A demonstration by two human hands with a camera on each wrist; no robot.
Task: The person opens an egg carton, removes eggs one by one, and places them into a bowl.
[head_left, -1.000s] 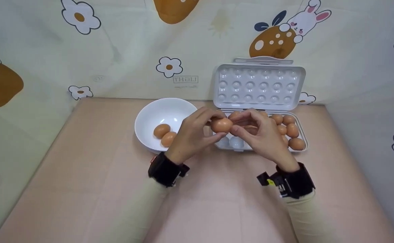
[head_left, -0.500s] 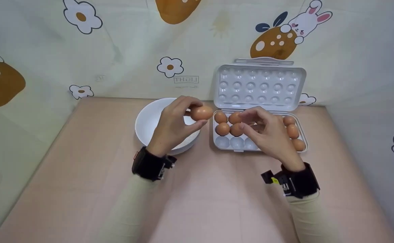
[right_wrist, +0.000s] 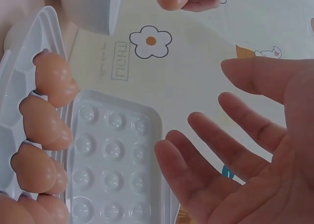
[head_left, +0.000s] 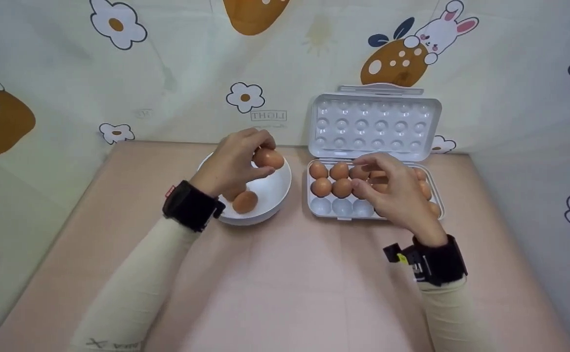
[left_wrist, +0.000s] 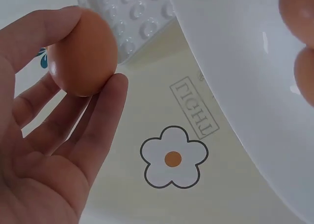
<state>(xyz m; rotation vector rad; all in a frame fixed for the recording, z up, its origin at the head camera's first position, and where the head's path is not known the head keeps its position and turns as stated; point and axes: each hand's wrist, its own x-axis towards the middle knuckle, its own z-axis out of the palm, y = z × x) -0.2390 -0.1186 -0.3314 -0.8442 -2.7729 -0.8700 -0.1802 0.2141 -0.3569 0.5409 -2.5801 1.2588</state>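
Note:
Between thumb and fingers my left hand (head_left: 231, 164) pinches a brown egg (head_left: 269, 159), above the white bowl (head_left: 277, 188). In the left wrist view the egg (left_wrist: 84, 52) is held by the thumb and fingertips. A brown egg (head_left: 245, 202) lies in the bowl, and another beside it is partly hidden by my hand. Over the egg carton (head_left: 342, 218) hovers my right hand (head_left: 395, 195), fingers loosely bent and holding nothing. Its spread fingers (right_wrist: 203, 180) show in the right wrist view, with eggs (right_wrist: 41, 121) in the carton beside them.
The carton's white lid (head_left: 375, 127) stands raised against the patterned backdrop (head_left: 177, 73). Several brown eggs (head_left: 321, 187) fill the two rear rows; some front cups (head_left: 342, 207) hold none. A pinkish cloth (head_left: 285, 283) covers the table.
The egg was between both hands; the left hand has carried it left over the bowl. My right hand has let go of it and drifted slightly right above the carton.

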